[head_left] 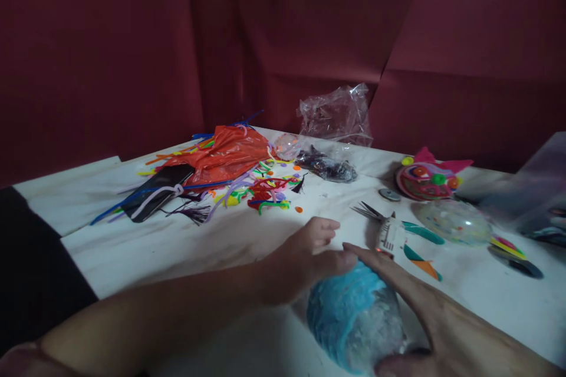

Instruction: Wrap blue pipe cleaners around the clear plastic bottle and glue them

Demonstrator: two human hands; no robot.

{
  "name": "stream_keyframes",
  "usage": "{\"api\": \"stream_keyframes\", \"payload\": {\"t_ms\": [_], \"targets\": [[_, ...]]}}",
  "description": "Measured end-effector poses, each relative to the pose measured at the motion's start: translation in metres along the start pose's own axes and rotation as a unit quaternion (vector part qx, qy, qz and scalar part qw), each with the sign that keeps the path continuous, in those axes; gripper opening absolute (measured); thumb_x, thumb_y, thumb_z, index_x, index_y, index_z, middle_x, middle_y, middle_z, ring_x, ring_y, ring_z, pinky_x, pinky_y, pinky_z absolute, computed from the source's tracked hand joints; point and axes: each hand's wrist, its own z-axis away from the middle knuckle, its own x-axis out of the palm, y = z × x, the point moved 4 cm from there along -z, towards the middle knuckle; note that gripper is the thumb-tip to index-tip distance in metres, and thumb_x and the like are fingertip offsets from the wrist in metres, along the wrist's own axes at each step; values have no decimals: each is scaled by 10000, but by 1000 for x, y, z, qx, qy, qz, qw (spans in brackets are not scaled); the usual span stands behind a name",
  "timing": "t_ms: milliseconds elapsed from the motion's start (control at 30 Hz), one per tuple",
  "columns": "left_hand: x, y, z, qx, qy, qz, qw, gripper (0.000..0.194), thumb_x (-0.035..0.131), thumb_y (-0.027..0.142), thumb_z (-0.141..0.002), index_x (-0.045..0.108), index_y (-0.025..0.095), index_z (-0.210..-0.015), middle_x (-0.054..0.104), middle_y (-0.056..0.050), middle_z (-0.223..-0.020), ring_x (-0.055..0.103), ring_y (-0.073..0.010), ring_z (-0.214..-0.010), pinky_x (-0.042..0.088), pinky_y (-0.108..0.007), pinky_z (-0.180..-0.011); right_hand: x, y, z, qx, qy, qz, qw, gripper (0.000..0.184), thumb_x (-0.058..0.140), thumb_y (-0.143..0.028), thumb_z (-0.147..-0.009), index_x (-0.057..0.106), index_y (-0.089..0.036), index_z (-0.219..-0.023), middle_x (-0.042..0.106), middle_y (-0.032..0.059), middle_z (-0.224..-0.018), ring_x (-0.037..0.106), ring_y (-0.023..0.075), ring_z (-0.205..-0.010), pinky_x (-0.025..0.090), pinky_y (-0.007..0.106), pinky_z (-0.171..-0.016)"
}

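Note:
A round ball partly painted blue (349, 318) sits low on the white table (177, 247) near me. My right hand (415, 312) wraps around its right side, fingers over the top and thumb below. My left hand (309, 256) rests against the ball's upper left, fingers curled toward the table. Just beyond the hands lie teal-handled pliers (411, 232) and a small white tool.
A pile of coloured pipe cleaners (265, 188), an orange plastic bag (221, 156) and a black phone (157, 191) lie at the back left. Clear plastic bags (336, 115), a decorated pink ball (427, 179), a clear speckled ball (455, 221) and a disc (389, 194) sit to the right.

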Motion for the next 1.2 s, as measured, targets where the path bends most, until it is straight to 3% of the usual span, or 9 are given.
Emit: {"api": "stream_keyframes", "payload": {"t_ms": [100,167,267,400,567,767,867,1000,1200], "targets": [[-16,3,-8,58,109,31,992,324,616,287,-632,567,138,-915,616,-98,-994,545,-220,-1018,405,-345,-874,-1,11,1,20,22,8,1000,920,635,-361,-619,228,-302,-1442,296,6,-1313,309,292,-1168,377,360,-944],[-23,4,-11,72,133,32,988,144,563,256,-673,572,133,-749,613,-42,-760,585,-160,-798,437,-308,-781,-3,17,-1,17,36,-5,999,894,610,-399,-642,248,-236,-1442,330,49,-1287,345,298,-1140,353,393,-963],[-25,5,-14,75,134,27,988,135,557,261,-687,535,131,-654,548,6,-587,530,-101,-560,444,-262,-611,-5,23,-6,-1,66,-36,997,891,628,-445,-718,205,-166,-1452,313,88,-1295,346,284,-1146,378,348,-952],[-21,5,-14,81,133,8,988,144,560,255,-683,491,143,-621,516,36,-503,472,-69,-451,397,-212,-481,-3,25,-12,-4,146,-38,989,865,602,-480,-786,143,-180,-1455,289,90,-1309,382,266,-1125,427,333,-904],[-18,2,-13,84,116,-21,989,145,497,281,-722,472,153,-658,479,65,-434,413,-50,-348,311,-172,-369,-1,13,-13,-57,179,101,977,737,523,-433,-858,143,-213,-1450,261,61,-1326,323,259,-1170,389,359,-943],[-20,-4,-15,78,114,-49,989,184,424,313,-779,475,160,-689,423,88,-385,339,-44,-289,229,-159,-312,-3,18,-4,13,204,108,973,815,706,-458,-752,351,-124,-1405,419,118,-1186,415,334,-1083,464,332,-866],[-21,-5,-16,73,130,-59,987,118,466,257,-740,459,166,-665,474,72,-436,401,-55,-337,309,-168,-348,-2,22,-1,19,213,113,970,801,715,-475,-752,380,-132,-1393,438,115,-1163,439,329,-1061,476,324,-848],[-23,-6,-18,75,146,-79,983,14,497,159,-679,484,161,-672,541,42,-543,520,-88,-468,430,-212,-480,-3,21,-4,17,206,129,970,822,691,-472,-773,321,-133,-1423,396,117,-1213,409,327,-1093,465,322,-866],[-31,-2,-20,74,174,-126,974,83,506,95,-659,561,137,-706,547,29,-608,538,-91,-540,414,-212,-539,-2,9,-7,-62,164,174,969,732,457,-470,-910,46,-228,-1466,228,49,-1343,343,235,-1166,446,298,-895]]}}
